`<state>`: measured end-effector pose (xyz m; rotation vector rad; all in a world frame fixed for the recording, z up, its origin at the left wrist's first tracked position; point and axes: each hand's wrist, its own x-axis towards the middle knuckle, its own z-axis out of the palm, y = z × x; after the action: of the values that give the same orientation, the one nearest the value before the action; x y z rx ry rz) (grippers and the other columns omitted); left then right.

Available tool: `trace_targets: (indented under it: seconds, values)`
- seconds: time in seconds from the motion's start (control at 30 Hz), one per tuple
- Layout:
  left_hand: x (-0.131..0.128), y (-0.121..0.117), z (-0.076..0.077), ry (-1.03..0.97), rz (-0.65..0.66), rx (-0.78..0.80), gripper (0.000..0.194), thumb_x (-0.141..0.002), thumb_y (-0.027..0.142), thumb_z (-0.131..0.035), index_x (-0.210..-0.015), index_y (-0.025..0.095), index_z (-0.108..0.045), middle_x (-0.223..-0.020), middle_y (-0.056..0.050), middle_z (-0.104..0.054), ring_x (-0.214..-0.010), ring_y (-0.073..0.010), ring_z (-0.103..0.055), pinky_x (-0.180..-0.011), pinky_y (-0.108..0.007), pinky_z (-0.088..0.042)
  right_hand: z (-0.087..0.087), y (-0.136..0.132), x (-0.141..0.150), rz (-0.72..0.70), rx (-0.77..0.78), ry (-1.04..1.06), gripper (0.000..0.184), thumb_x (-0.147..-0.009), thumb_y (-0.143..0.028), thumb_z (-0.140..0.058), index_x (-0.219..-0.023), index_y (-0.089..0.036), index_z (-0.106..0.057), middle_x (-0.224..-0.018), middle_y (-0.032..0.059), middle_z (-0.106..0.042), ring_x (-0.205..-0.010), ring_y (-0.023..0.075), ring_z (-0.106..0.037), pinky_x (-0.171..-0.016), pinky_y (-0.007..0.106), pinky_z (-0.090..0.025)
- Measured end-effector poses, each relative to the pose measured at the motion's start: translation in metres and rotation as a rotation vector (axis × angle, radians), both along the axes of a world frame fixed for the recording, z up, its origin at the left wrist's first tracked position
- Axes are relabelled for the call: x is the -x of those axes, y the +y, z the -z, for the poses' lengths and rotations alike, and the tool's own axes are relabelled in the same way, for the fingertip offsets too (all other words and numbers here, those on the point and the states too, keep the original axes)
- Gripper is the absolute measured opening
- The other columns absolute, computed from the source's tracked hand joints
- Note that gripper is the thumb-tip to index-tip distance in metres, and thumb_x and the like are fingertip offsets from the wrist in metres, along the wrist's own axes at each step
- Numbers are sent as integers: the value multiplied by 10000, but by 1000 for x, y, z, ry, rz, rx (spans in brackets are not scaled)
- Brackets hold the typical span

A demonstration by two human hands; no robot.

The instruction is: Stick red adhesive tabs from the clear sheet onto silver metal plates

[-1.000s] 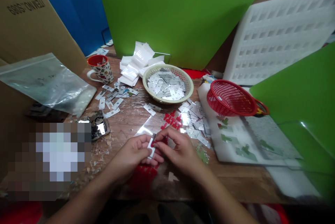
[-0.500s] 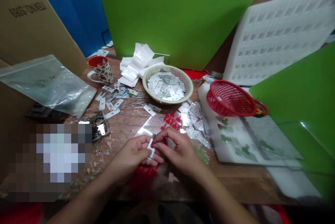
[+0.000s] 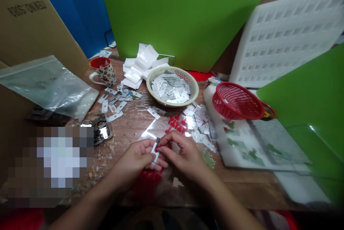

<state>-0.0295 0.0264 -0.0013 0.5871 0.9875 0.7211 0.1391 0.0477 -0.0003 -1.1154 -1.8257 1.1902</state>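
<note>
My left hand (image 3: 142, 154) is closed on a small flat metal plate (image 3: 155, 155), its thumb pressing the plate against the fingers. Against the plate's right side, my right hand (image 3: 178, 149) pinches a small red sticker (image 3: 156, 149); the fingertips partly cover it. A clear sheet bearing red T-shaped stickers (image 3: 176, 123) lies just beyond my hands. More red stickers (image 3: 150, 180) show below them. Loose metal plates (image 3: 199, 122) are heaped to the right of the sheet, and a cream basket (image 3: 197, 92) behind holds many more.
A patterned mug (image 3: 109, 74) and scattered plates (image 3: 115, 106) are at the left, by a clear plastic bag (image 3: 45, 86). On the right, a red basket (image 3: 236, 102) rests on white foam (image 3: 228, 158). A green panel (image 3: 182, 15) rises behind; a carton (image 3: 32, 25) stands left.
</note>
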Motion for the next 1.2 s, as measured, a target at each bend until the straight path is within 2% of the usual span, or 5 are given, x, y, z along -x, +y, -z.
trace_targets:
  seconds: [0.33,0.5,0.63,0.73,1.2]
  values:
    - [1,-3,2,19,17,-30,190,-751,244,-686,-899,137,-634,-774,-71,-718,-691,-159,-688,-670,-247,-530,-5,-1,0,-4,-56,-56,46,-863,-185,-576,-856,-213,-612,-785,-2,-650,-716,130,-601,-658,258,-485]
    - [-2,-3,6,25,-30,-93,212,-791,320,-677,-913,149,-643,-822,-51,-709,-681,-128,-663,-666,-223,-515,-11,-10,5,25,-346,-264,99,-885,-175,-529,-884,-218,-618,-799,23,-672,-799,181,-611,-844,388,-446]
    - [-6,-4,3,41,-63,-132,240,-784,359,-683,-902,155,-639,-837,-43,-699,-696,-128,-656,-671,-228,-516,-9,-14,11,202,-509,-329,106,-879,-159,-529,-901,-213,-617,-1122,99,-638,-1076,244,-567,-956,460,-380]
    - [-9,-5,-1,53,-60,-102,289,-751,399,-704,-877,148,-635,-766,-35,-690,-655,-124,-647,-627,-213,-507,-6,-12,12,273,-484,-312,67,-867,-186,-548,-869,-207,-612,-1222,127,-576,-1152,266,-529,-955,459,-395]
    - [-11,-6,-7,71,-36,-106,288,-780,391,-669,-927,146,-635,-842,-55,-699,-709,-133,-645,-655,-222,-498,-4,-11,15,315,-513,-302,70,-861,-161,-562,-859,-197,-623,-1054,85,-630,-1013,230,-588,-922,418,-380]
